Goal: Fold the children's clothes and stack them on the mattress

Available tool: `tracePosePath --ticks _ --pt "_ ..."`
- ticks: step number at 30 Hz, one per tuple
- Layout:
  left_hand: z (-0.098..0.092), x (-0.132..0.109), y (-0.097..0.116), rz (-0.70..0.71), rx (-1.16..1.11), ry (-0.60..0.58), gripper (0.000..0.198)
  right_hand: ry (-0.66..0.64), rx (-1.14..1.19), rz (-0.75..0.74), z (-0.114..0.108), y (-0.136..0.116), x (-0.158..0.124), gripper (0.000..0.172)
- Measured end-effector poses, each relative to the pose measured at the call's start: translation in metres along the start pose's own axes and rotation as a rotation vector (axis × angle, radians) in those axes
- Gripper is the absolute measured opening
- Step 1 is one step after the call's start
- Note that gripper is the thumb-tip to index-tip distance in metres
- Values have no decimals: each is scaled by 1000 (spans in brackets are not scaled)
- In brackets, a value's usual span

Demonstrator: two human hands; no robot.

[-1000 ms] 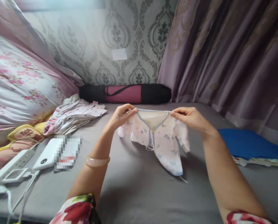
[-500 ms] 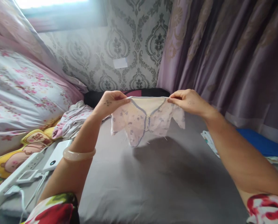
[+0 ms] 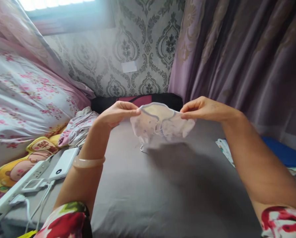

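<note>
A small pale pink garment [image 3: 148, 127] with grey-blue edging hangs in the air, somewhat blurred, above a grey sheet [image 3: 128, 191]. My left hand [image 3: 120, 112] pinches its left shoulder between thumb and fingers. On the other side, my right hand [image 3: 200, 107] grips the right shoulder the same way. The neckline bows upward between the two hands, and thin ties dangle below. The garment's lower part is bunched and smeared by motion.
At the left lie a white power bank [image 3: 64, 163], a power strip [image 3: 19, 188] with cables, a yellow cartoon cushion [image 3: 26, 163] and crumpled cloth [image 3: 79, 127]. Blue folded fabric [image 3: 282, 152] is at the right. A black and dark-red item [image 3: 138, 99] lies by the wall.
The garment has swung and its lower part has bunched up. Its taut neckline has gone slack and curved. Both hands still hold the shoulders; my left hand has shifted slightly right and down.
</note>
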State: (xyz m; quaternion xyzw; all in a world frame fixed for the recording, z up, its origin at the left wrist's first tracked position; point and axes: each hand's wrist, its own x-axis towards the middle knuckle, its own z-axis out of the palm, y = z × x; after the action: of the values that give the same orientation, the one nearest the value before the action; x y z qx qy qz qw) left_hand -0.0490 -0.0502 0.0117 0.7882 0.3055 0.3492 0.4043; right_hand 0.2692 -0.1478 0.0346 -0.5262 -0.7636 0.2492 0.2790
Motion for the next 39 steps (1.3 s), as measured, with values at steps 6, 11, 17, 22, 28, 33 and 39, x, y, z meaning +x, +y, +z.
tracePosePath --ticks 6,11,17,22,28,33,39 --pt "3 3 -9 6 251 120 27 215 -72 -18 2 14 0 38" --pt "9 7 -1 122 101 -16 27 -29 50 -102 1 15 -1 37" --pt "7 3 4 139 221 -32 22 123 11 -60 2 18 -3 38" --pt "6 -1 7 129 22 -146 29 -23 79 -64 2 14 -6 42" --pt "12 12 -8 -23 11 -10 34 159 91 -18 7 22 2 44" --pt "17 14 -20 -26 -107 44 33 306 165 -28 18 37 15 49" --pt "28 19 -33 23 -152 212 42 496 70 -71 34 54 34 54"
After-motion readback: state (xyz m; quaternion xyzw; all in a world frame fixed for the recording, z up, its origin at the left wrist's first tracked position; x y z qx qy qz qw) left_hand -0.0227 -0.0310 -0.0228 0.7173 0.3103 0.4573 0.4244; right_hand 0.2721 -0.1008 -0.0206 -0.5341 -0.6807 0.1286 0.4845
